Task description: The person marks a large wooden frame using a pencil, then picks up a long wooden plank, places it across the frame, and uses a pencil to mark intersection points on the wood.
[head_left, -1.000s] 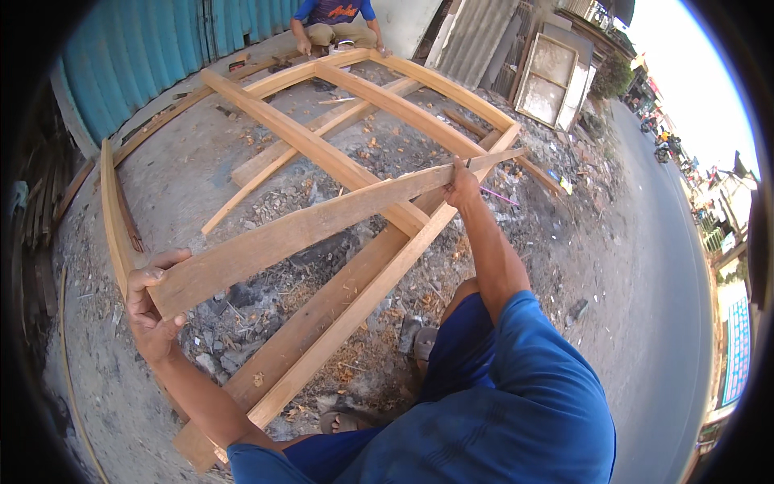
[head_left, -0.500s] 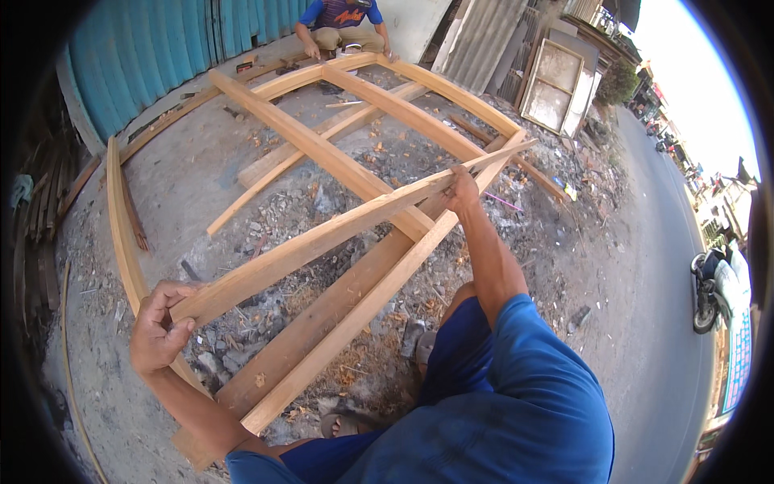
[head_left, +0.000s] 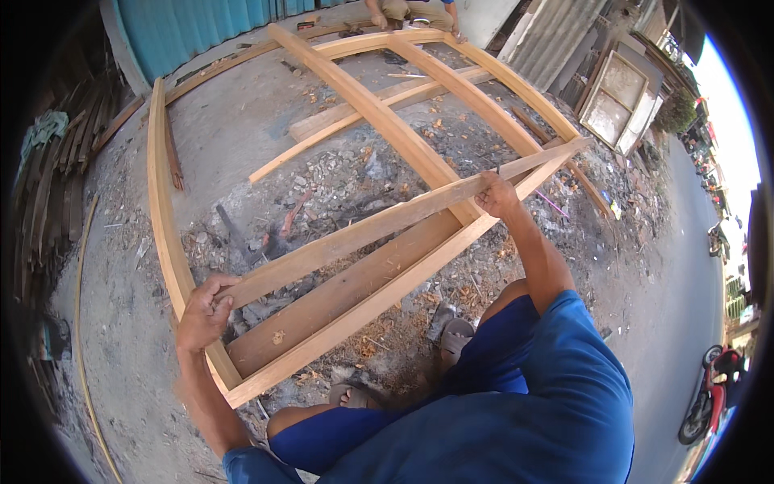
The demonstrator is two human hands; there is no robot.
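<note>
A long, narrow wooden board (head_left: 363, 234) lies across both my hands, slanting from lower left to upper right. My left hand (head_left: 205, 313) is closed on its left end, close above the left beam (head_left: 167, 234) of a large wooden frame. Farther along, my right hand (head_left: 497, 196) grips the board near its right part, fingers over the top edge. The near rail (head_left: 363, 315) of the frame runs beneath, closer to me. Between board and rail shows a wider plank (head_left: 330, 294). Two crossbeams (head_left: 383, 129) stretch away toward the far side.
A co-worker (head_left: 415, 10) crouches at the far side, one hand at the frame's far corner. Dark timber (head_left: 56, 194) is piled at the left. A thin pole (head_left: 83, 323) lies on the ground. Rubble surrounds the frame; a road (head_left: 673, 282) with a red motorcycle (head_left: 709, 395) runs along the right.
The board has come down nearer the frame, its left end now close to the left beam. Both hands keep their hold. My view has shifted, so the frame appears farther right and higher.
</note>
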